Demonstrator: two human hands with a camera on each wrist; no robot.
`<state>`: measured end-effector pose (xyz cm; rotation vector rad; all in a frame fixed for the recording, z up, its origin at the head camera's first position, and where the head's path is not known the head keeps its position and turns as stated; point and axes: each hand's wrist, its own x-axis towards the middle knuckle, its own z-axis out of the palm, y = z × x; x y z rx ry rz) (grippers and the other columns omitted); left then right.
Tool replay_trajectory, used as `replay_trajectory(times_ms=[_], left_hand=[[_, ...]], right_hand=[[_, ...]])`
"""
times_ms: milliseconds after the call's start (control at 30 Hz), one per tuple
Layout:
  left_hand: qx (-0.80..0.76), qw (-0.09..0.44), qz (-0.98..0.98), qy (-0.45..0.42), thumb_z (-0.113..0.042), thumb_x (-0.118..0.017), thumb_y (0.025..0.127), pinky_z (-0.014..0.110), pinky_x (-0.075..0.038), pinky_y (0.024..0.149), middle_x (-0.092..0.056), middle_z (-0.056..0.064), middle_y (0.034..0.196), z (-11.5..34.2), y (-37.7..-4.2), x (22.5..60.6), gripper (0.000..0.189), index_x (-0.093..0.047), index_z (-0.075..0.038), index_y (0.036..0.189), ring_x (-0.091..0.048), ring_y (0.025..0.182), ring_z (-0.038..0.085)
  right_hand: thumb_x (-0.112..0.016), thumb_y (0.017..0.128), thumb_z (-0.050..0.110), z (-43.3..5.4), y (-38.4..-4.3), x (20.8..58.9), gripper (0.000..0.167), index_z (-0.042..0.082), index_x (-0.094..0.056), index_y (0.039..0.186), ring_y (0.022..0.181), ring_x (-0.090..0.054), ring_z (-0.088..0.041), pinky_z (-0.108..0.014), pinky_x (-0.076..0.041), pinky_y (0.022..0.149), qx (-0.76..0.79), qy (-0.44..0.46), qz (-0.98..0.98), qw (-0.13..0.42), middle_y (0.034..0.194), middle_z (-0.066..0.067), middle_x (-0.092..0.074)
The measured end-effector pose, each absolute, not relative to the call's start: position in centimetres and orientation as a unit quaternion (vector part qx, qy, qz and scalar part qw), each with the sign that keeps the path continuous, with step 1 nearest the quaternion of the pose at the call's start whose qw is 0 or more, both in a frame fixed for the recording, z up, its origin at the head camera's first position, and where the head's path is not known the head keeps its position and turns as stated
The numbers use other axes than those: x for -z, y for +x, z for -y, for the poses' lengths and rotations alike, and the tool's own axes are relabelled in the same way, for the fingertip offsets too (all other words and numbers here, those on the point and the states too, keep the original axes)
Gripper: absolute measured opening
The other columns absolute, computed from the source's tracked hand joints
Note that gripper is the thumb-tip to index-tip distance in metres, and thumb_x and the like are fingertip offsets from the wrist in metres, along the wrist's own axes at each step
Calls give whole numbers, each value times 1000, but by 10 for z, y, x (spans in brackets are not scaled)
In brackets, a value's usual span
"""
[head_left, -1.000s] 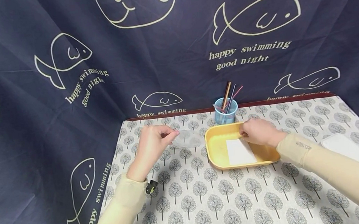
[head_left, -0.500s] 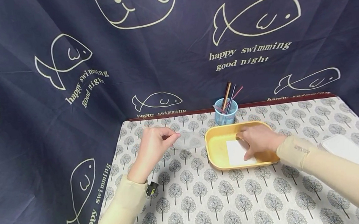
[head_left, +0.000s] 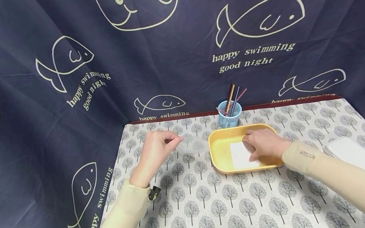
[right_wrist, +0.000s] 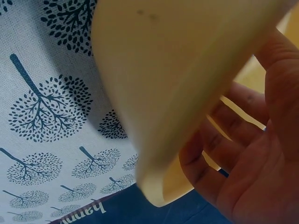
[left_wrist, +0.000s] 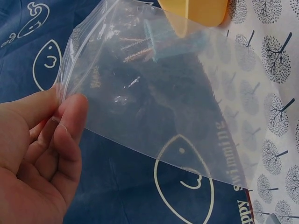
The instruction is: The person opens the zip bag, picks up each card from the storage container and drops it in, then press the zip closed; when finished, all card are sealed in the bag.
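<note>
My left hand [head_left: 159, 148] pinches the edge of a clear zip bag [head_left: 191, 143] between thumb and fingers, above the tree-print tablecloth. The left wrist view shows the bag [left_wrist: 154, 93] hanging flat and see-through from the fingertips, with its zip strip near them. My right hand [head_left: 265, 143] reaches into a yellow tray [head_left: 219, 154], thumb spread from the loosely bent fingers. It is over the right part of a flat white square piece [head_left: 240, 156], perhaps paper or card. In the right wrist view the tray wall [right_wrist: 177, 84] hides that piece and the fingers' contact with it.
A light blue cup [head_left: 229, 114] holding several pens or sticks stands behind the tray. A white flat object with rounded corners [head_left: 352, 150] lies at the right, partly behind the right forearm. Dark blue curtain [head_left: 166, 68] with fish prints hangs behind the table.
My right hand has shifted from the tray's far right part onto the white piece, its thumb now spread toward the near side. My left hand keeps the bag almost still.
</note>
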<state>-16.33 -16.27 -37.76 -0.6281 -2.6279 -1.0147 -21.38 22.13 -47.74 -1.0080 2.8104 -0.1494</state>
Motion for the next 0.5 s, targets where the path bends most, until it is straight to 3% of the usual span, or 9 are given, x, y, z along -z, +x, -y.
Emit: replay_trajectory(times_ms=[300, 500], left_hand=[[341, 135, 904, -218, -17, -82, 93, 26, -49, 52, -65, -11, 61, 162, -163, 374, 11, -83, -14, 82, -52, 50, 5], [339, 136, 905, -217, -17, -82, 93, 26, -50, 52, -67, -9, 63, 161, -162, 371, 11, -83, -14, 83, -52, 50, 5]], right_hand=[[-100, 64, 39, -222, -211, 478, 57, 11, -65, 99, 73, -57, -15, -43, -58, 70, 51, -317, -946, 31, 88, 4, -57], [-99, 68, 27, -225, -212, 475, 44, 15, -62, 90, 65, -54, -11, -39, -55, 61, 61, -312, -948, 15, 76, 10, -54]])
